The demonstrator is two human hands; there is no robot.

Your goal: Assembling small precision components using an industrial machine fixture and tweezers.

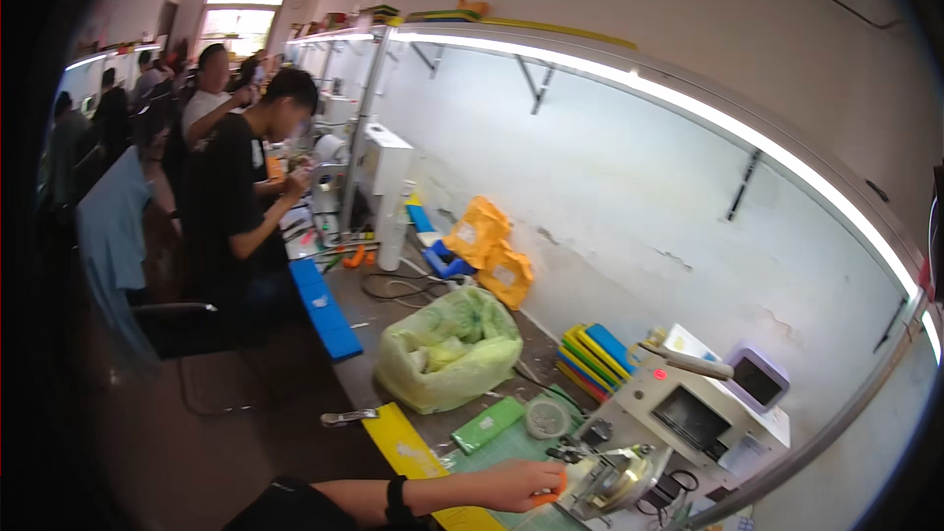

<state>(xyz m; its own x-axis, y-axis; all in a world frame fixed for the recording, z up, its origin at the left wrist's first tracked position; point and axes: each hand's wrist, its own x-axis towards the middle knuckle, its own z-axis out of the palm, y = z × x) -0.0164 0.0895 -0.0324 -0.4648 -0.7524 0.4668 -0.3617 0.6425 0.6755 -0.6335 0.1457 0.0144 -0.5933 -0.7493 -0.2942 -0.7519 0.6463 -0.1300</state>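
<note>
My left hand reaches in over the near bench, a black band round its wrist. Its fingers are closed on a small orange piece, whose kind I cannot make out. Right beside the fingertips is a metal device with a round disc. The hand lies over a green mat. A green flat tray and a small clear round dish are just beyond it. My right hand is out of the picture.
A white machine with a dark screen stands at right. Near it are stacked coloured trays and a lined bin. Yellow and blue strips edge the bench. A co-worker in black works further left, beside a chair.
</note>
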